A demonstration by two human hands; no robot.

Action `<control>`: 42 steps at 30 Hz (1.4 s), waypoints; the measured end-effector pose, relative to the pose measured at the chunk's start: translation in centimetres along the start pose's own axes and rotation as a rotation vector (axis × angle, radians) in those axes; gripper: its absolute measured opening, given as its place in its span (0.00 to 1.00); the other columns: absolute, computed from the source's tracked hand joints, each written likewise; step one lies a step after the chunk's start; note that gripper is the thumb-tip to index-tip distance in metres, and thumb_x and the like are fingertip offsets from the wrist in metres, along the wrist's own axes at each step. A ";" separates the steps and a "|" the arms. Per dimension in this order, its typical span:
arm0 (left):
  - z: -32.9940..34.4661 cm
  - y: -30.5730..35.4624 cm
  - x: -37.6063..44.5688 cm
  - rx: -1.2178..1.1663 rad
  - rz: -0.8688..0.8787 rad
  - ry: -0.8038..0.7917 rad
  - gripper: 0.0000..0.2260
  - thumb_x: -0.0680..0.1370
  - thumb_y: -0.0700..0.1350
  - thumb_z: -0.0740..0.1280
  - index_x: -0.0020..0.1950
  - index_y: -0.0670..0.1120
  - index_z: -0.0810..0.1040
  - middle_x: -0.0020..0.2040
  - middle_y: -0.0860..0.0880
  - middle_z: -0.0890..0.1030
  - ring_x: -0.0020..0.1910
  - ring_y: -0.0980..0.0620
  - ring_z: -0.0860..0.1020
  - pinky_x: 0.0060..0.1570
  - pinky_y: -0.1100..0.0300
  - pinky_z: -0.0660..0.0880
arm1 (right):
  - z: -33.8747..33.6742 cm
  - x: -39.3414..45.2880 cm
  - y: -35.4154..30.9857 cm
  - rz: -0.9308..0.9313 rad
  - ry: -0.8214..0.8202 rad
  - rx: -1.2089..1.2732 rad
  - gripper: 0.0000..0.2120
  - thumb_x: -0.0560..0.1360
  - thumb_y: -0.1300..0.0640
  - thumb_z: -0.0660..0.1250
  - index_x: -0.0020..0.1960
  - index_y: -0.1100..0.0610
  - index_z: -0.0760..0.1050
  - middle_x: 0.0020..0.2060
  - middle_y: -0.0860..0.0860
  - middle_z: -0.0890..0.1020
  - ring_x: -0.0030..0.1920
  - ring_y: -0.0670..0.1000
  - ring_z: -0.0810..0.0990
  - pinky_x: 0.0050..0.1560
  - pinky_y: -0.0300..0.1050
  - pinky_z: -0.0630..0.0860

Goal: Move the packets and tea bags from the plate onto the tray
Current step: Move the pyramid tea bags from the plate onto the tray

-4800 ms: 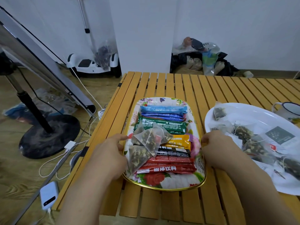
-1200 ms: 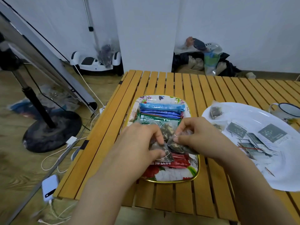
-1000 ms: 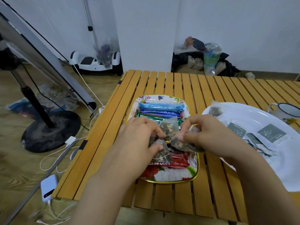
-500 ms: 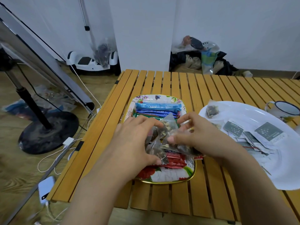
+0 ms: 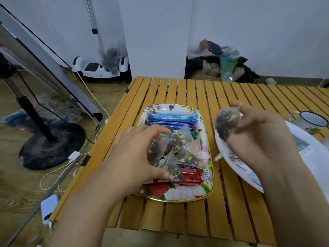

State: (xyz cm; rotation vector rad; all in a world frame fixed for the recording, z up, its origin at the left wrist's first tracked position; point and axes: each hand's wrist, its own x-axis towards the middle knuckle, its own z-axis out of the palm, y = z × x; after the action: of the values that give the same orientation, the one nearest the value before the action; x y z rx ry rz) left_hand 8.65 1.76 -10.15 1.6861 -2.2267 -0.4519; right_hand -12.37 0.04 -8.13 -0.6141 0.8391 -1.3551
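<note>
The floral tray (image 5: 178,199) sits mid-table, filled with blue packets (image 5: 172,118), red packets (image 5: 188,177) and a pile of pyramid tea bags (image 5: 188,152). My left hand (image 5: 135,154) rests over the tray's left side, with fingers and thumb pinched on one dark tea bag (image 5: 156,148) of the pile. My right hand (image 5: 258,136) is raised above the left edge of the white plate (image 5: 236,168) and holds another dark tea bag (image 5: 225,123) in the air. A grey packet (image 5: 302,145) lies on the plate, partly hidden by that hand.
An enamel mug (image 5: 309,122) stands behind the plate at the far right. The slatted wooden table (image 5: 195,220) ends just left of the tray. On the floor to the left are a black stand base (image 5: 51,145), cables and a white power bank (image 5: 49,209).
My right hand has lifted one tea bag off the pile and swung it right, over the plate's edge. My left hand stays on the tea bags in the tray.
</note>
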 end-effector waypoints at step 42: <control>5.3 7.1 2.1 -0.184 0.227 0.158 0.10 0.78 0.44 0.62 0.54 0.59 0.76 0.54 0.61 0.74 0.57 0.61 0.68 0.58 0.64 0.66 | -9.6 0.6 -2.5 -0.172 0.643 -1.378 0.12 0.73 0.67 0.61 0.50 0.56 0.80 0.48 0.55 0.82 0.42 0.55 0.76 0.42 0.45 0.71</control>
State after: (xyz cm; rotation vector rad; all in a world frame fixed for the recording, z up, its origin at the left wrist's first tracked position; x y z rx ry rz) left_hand -0.32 1.91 -11.78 1.3126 -2.1559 -0.4357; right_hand -21.63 -0.04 -11.79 -1.3218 2.3274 -0.9490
